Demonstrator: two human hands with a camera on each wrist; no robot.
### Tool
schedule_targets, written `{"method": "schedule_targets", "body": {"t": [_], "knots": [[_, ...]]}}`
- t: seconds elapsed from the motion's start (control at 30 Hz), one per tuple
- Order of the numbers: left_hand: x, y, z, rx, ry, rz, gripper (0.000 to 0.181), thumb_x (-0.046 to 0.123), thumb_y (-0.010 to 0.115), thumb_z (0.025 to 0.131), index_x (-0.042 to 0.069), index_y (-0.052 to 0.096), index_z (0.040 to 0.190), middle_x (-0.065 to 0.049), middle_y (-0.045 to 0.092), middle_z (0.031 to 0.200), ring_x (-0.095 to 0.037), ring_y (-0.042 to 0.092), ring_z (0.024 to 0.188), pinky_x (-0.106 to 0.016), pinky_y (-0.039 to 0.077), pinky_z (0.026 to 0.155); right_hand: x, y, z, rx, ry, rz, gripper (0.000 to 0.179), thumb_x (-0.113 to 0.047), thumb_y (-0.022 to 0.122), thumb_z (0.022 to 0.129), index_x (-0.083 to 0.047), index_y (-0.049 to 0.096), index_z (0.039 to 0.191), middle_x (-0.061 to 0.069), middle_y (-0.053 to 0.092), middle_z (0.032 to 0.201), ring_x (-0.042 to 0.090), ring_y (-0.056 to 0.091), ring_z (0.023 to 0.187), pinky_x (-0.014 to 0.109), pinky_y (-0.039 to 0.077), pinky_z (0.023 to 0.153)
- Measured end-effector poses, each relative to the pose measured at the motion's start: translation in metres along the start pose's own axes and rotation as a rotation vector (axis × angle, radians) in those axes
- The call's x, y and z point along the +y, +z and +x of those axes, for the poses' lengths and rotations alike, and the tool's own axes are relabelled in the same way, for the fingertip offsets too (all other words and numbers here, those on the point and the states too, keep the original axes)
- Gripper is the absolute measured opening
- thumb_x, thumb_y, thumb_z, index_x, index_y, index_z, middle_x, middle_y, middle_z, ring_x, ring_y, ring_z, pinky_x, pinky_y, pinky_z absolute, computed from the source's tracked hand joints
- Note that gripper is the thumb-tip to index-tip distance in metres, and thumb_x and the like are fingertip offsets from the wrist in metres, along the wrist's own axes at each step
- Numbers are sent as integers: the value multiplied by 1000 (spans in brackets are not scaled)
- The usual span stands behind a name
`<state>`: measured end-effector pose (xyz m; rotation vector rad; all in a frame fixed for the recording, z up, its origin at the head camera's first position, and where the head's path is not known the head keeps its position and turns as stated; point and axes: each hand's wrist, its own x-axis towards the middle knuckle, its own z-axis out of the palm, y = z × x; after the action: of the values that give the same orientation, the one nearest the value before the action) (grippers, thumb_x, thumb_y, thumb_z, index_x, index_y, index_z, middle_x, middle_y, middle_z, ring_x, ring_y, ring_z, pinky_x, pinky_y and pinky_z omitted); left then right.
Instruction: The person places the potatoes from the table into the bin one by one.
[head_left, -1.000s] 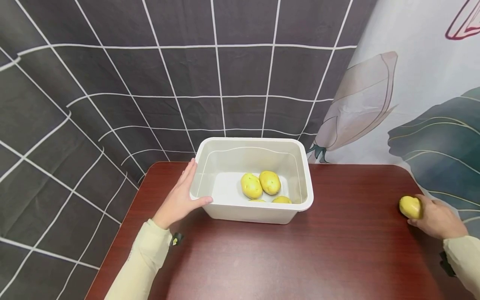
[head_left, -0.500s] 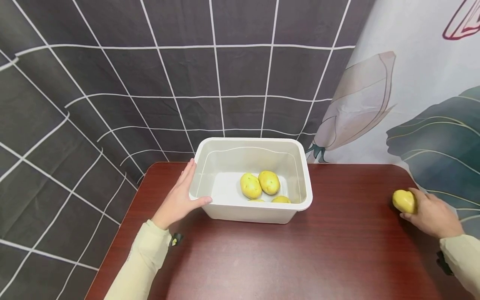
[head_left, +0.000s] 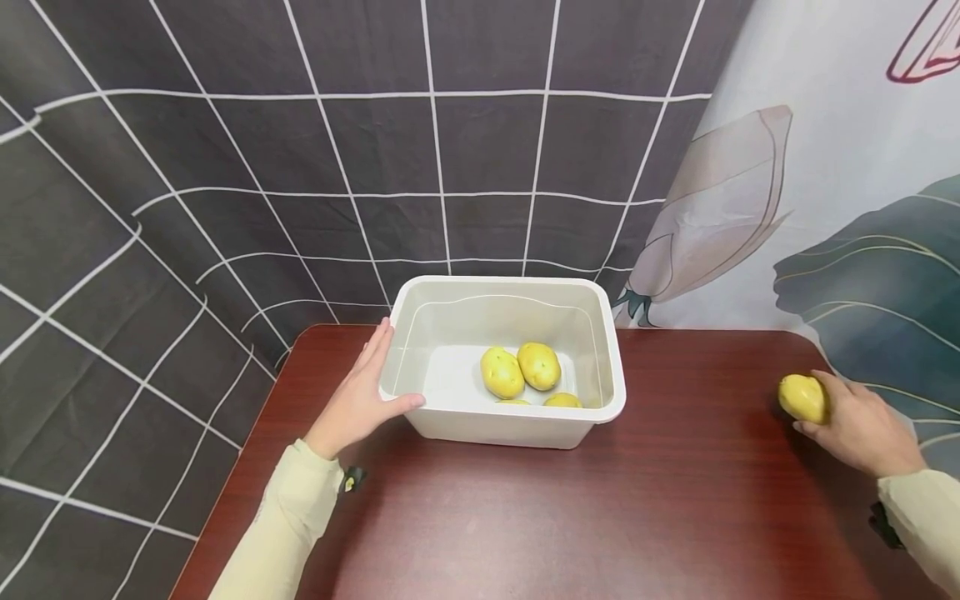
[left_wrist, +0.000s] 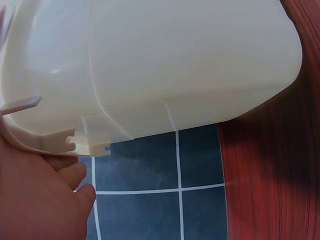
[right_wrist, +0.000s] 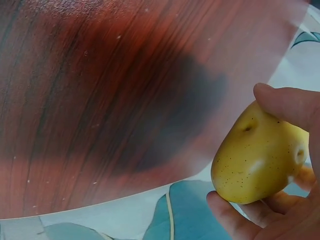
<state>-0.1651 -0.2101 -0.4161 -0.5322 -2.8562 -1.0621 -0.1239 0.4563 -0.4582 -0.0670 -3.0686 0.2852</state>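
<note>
A white plastic bin (head_left: 495,425) stands on the table with several yellow potatoes (head_left: 502,372) inside; its front wall partly hides some of them. My left hand (head_left: 356,404) holds the bin's near left corner, the thumb on the front rim and the fingers along the left side. From the left wrist, fingers (left_wrist: 75,175) show bent beneath the bin's rim (left_wrist: 45,145). Far to the right, my right hand (head_left: 862,425) grips another potato (head_left: 802,398) above the table. In the right wrist view, thumb and fingers clasp this potato (right_wrist: 257,160) from its sides.
The reddish-brown wooden table (head_left: 510,517) reaches under both hands, and its right edge lies below the right hand. Behind it hangs a dark cloth (head_left: 487,142) with a white grid. A white floral cloth (head_left: 832,275) hangs at the right.
My right hand has moved a little left and slightly up with the potato, slowing in the last half second. The left hand and the bin have stayed in place.
</note>
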Motion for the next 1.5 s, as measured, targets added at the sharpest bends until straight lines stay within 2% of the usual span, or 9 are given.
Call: {"method": "schedule_targets", "body": {"t": [0.17,0.33,0.5,0.73,0.97,1.17,1.37,1.5], "knots": [[-1,0,1,1,2,-1,111,45,81,82,9,14,162,-3,8,169,-31,10,154,-61,24,115,-7,-2,1,5,-7,-1,89,-17,86,71,17,33,134,43,44,112,59,47,92,72,41,75],[-1,-1,1,2,2,2,111,46,81,82,9,14,162,-5,8,169,-30,11,154,-61,24,115,-17,-5,2,16,-37,14,88,-17,86,71,17,34,134,43,45,110,58,47,91,72,41,74],[0,-1,0,7,1,-4,111,44,82,82,8,14,162,0,7,169,-28,10,154,-58,24,117,-25,-7,3,40,-90,24,89,-16,87,71,14,35,136,42,47,111,58,48,92,70,42,73],[-1,1,0,6,6,1,111,45,82,82,10,14,162,-5,9,169,-30,11,154,-61,25,115,-37,-9,5,52,-109,32,88,-17,87,71,13,35,136,39,48,112,55,50,91,68,43,71],[-1,1,0,8,7,1,111,44,82,82,9,14,162,-1,7,169,-29,10,154,-59,24,116,-45,-16,7,92,-160,77,85,-18,89,69,13,40,131,37,52,107,50,54,83,60,43,64],[-3,1,1,0,6,4,112,50,80,82,9,13,162,-1,7,169,-30,10,154,-59,24,116,-54,-20,7,101,-173,94,85,-19,90,69,14,41,130,36,54,106,47,56,81,58,43,63],[-2,1,0,-1,1,0,112,49,81,82,10,13,162,0,7,169,-28,10,154,-58,23,117,-61,-22,7,112,-178,99,85,-21,90,67,13,43,129,35,57,102,42,57,75,54,44,60],[-1,1,0,3,-1,-5,112,49,81,81,10,14,162,2,6,169,-28,9,154,-58,23,117,-64,-24,7,115,-184,105,85,-22,91,67,11,45,129,33,58,104,40,57,77,53,44,60]]}}
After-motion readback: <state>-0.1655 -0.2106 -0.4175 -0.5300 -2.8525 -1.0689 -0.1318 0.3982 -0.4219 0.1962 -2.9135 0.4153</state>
